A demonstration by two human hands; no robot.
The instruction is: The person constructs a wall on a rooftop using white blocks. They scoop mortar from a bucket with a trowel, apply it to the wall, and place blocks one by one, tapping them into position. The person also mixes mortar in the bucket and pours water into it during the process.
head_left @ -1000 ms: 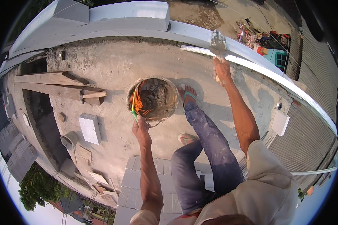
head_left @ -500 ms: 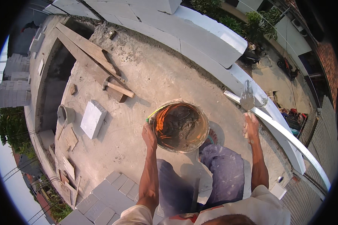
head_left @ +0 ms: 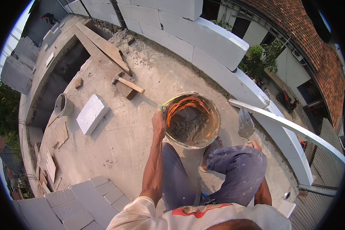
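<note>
A round bucket [head_left: 217, 119] of wet grey mortar [head_left: 189, 124] stands on the concrete between my feet, its inside streaked orange. My left hand [head_left: 158, 123] is closed on the bucket's handle [head_left: 168, 102] at the left rim. Right of the bucket, my right hand [head_left: 253, 145] is closed round the handle of a mortar-smeared trowel [head_left: 246, 123], whose blade points away from me. My raised right knee partly hides that hand and its forearm. The blade is apart from the bucket and near the low end of a long white bar.
A white block wall [head_left: 214, 65] curves along the far right, with the long white bar [head_left: 287, 122] leaning over it. A hammer [head_left: 128, 82] lies on planks [head_left: 103, 51] beside a floor opening [head_left: 61, 73]. Left are a white block [head_left: 92, 114], a small pail [head_left: 64, 105] and stacked grey blocks [head_left: 92, 199].
My right hand has come down and in beside my right knee, bringing the trowel lower. My left hand keeps its hold on the bucket handle. The whole view has shifted and tilted.
</note>
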